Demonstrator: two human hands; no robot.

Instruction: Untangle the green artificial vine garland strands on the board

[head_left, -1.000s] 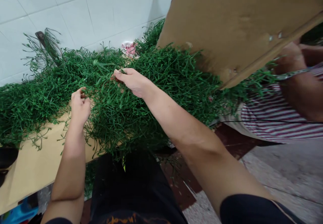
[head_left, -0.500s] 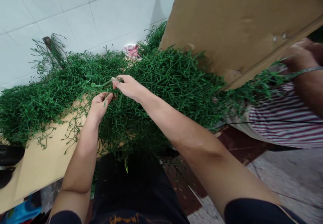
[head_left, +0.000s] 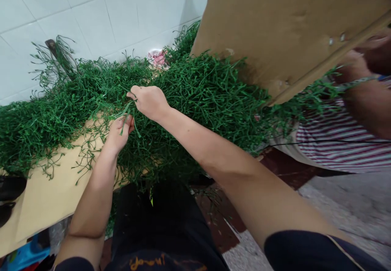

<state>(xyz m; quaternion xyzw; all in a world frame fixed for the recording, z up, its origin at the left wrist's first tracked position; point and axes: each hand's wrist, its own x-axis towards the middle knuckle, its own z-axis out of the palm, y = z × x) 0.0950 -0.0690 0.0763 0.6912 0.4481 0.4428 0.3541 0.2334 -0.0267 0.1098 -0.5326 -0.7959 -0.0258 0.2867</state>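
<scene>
My left hand is closed in a pinch on a thin green plastic plant stem, whose ends stick out above and below the fingers. Just above and to its right, my right hand has its thumb and fingertips pressed together; a bit of green shows near them, but I cannot tell what they grip. Both hands are over a thick heap of green plastic stems with small knobby tips. A second stretch of the heap spreads to the left.
Under the stems lies flat cardboard. A big cardboard sheet leans at the right. Pink pieces sit in a white dish by the tiled wall. Another person's arm is at the far right. A blue object lies lower left.
My right hand has turned over, its back now facing me, and shifted slightly left and up. The stem at my left hand now points up and right. The whole view has shifted a little.
</scene>
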